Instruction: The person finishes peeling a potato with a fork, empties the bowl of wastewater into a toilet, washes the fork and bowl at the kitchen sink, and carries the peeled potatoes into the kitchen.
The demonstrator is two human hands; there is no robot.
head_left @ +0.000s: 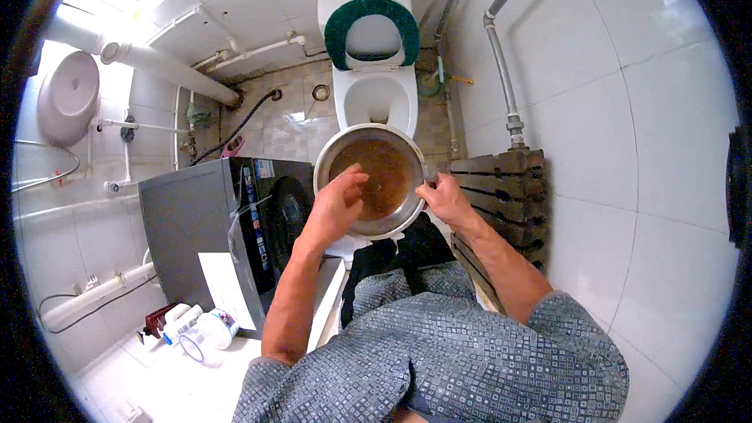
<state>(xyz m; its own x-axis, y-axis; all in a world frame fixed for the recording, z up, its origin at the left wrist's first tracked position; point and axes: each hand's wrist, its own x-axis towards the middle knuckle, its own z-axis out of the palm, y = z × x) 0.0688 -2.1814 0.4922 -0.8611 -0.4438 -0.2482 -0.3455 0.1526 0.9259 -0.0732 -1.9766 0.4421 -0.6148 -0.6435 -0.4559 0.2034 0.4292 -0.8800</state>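
A round metal pot [403, 215] with brownish, murky liquid [380, 176] in it is in front of me, over the front of the toilet bowl. My right hand [448, 200] grips the pot at its right side, fingers closed around the edge or a handle there. Over the left part of the pot is my left hand [338, 202], its fingers bent loosely and slightly apart above the liquid. Whether its fingertips touch the liquid cannot be made out. Beyond the pot stands the white toilet [377, 102], its lid and green-covered seat [337, 31] raised.
A dark grey washing machine [188, 196] stands on my left. To the right, a dark slatted object [509, 196] leans along the tiled wall. Bottles [219, 327] lie at lower left. A black hose [243, 127] runs to a floor drain, and a pink basin [69, 98] hangs left.
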